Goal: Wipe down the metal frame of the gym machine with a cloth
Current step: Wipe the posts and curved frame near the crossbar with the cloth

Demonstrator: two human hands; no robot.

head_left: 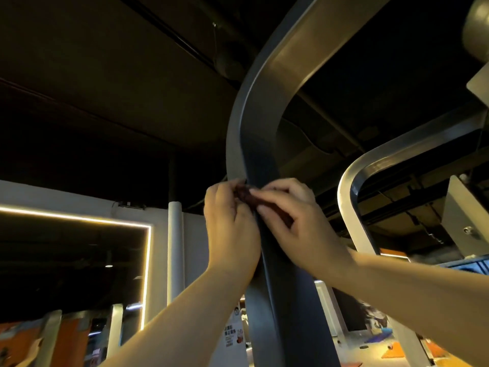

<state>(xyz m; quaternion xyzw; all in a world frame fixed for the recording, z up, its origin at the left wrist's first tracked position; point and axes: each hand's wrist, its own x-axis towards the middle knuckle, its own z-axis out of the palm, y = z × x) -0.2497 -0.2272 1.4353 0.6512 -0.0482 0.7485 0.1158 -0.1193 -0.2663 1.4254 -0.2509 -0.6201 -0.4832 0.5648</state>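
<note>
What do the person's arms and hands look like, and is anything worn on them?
The left hand and right hand are bare: no glove, ring or watch shows. The left forearm and right forearm are bare too, with no sleeve in view.

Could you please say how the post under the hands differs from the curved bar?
The post looks dark and broad, the curved bar silvery and slimmer. Left hand and right hand hold a cloth against the post; the curved bar is untouched. Both curve rightward.
</note>
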